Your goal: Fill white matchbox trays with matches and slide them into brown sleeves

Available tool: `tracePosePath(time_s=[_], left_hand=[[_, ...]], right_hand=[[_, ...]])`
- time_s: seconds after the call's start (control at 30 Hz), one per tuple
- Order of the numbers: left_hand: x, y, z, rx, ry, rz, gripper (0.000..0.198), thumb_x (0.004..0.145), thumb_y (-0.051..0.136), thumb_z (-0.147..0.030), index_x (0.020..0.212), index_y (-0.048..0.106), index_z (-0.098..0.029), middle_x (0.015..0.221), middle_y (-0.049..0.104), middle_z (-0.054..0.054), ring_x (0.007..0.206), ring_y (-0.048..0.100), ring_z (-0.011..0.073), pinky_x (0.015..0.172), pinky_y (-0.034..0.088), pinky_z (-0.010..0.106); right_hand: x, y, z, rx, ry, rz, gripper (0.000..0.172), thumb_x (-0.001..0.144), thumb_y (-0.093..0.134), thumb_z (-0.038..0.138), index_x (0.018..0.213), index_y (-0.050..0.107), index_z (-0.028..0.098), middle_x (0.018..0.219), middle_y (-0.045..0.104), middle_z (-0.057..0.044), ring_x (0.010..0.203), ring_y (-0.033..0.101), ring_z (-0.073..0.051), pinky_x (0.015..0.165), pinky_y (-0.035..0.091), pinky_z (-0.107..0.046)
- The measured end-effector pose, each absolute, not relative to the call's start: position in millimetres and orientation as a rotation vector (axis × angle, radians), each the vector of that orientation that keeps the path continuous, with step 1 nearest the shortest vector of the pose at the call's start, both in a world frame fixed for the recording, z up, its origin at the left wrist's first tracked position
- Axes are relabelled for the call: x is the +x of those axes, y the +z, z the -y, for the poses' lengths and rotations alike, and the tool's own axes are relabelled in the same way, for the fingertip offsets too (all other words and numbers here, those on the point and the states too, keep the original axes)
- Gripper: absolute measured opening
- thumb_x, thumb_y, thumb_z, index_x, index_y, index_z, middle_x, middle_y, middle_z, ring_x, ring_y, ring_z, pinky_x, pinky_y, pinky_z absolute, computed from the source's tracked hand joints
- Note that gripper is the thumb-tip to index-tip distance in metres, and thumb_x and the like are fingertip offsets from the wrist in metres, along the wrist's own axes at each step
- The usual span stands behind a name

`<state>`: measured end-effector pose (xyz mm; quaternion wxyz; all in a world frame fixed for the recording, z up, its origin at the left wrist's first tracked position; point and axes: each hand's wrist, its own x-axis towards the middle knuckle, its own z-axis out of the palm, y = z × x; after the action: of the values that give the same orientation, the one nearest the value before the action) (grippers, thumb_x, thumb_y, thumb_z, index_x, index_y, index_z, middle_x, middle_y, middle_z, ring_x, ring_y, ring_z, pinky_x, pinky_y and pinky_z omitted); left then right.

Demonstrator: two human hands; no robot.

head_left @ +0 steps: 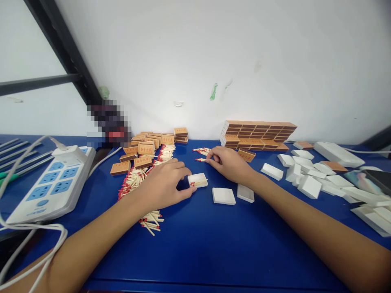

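On a blue table [195, 260], everything is placed around one small white tray [196, 178], which sits near the middle with a few matches inside. Far left of the tray is a white power strip [53, 185] with blue sockets. Nearer, still to its left, brown matchboxes [146, 148] lie jumbled behind a long pile of loose red-tipped matches [133, 180]. The left hand [165, 183] reaches over that pile and grips the tray's left end between thumb and fingers. Just behind the tray, slightly right, the right hand [227, 162] has its thumb and fingertips pinched on a small bunch of matches [200, 160]. In front and to the right of the tray are two more trays [224, 195]. Behind it, to the right, stands a neat stack of matchboxes [258, 136] against the wall [195, 61]. Far right is a heap of white trays [311, 175].
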<state>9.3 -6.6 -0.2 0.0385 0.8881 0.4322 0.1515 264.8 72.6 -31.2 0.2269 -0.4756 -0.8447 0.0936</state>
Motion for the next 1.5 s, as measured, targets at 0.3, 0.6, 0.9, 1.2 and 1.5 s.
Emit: tracePosePath(time_s=[0.3, 0.6, 0.9, 1.2, 1.5], left_hand=[[10, 1, 7, 2.717, 0.426, -1.337, 0.029, 0.097, 0.071, -0.043, 0.112, 0.077, -0.020, 0.096, 0.071, 0.005, 0.096, 0.066, 0.0251, 0.079, 0.050, 0.038], [8, -2, 6, 2.733, 0.455, -1.307, 0.028, 0.097, 0.071, -0.043, 0.111, 0.077, -0.020, 0.094, 0.071, 0.005, 0.094, 0.066, 0.0245, 0.080, 0.050, 0.038], [9, 0, 6, 2.723, 0.439, -1.327, 0.028, 0.098, 0.069, -0.043, 0.112, 0.076, -0.020, 0.096, 0.071, 0.006, 0.096, 0.066, 0.0243, 0.082, 0.050, 0.038], [8, -1, 5, 2.715, 0.452, -1.336, 0.029, 0.096, 0.070, -0.045, 0.111, 0.076, -0.020, 0.094, 0.071, 0.005, 0.095, 0.066, 0.0248, 0.079, 0.049, 0.038], [8, -2, 5, 2.736, 0.454, -1.328, 0.028, 0.096, 0.070, -0.043, 0.111, 0.077, -0.020, 0.095, 0.071, 0.005, 0.097, 0.065, 0.0257, 0.081, 0.049, 0.039]], right_hand=[[281, -27, -64, -1.377, 0.352, 2.343, 0.015, 0.100, 0.062, 0.030, 0.089, 0.064, 0.021, 0.073, 0.055, 0.000, 0.067, 0.051, -0.018, 0.063, 0.036, -0.032], [274, -32, -67, -1.291, 0.413, 2.368, 0.013, 0.102, 0.059, 0.029, 0.093, 0.064, 0.021, 0.079, 0.059, -0.001, 0.073, 0.053, -0.019, 0.066, 0.036, -0.031], [266, -33, -70, -1.224, 0.342, 2.353, 0.009, 0.101, 0.060, 0.027, 0.097, 0.066, 0.021, 0.084, 0.059, -0.002, 0.075, 0.054, -0.018, 0.069, 0.037, -0.030], [271, -26, -69, -1.243, 0.366, 2.387, 0.014, 0.104, 0.056, 0.028, 0.095, 0.064, 0.021, 0.092, 0.063, -0.005, 0.080, 0.056, -0.019, 0.071, 0.039, -0.031], [257, -4, -24, -1.096, 0.489, 2.530, 0.014, 0.105, 0.057, 0.028, 0.096, 0.066, 0.022, 0.088, 0.061, -0.003, 0.077, 0.054, -0.017, 0.069, 0.038, -0.029]])
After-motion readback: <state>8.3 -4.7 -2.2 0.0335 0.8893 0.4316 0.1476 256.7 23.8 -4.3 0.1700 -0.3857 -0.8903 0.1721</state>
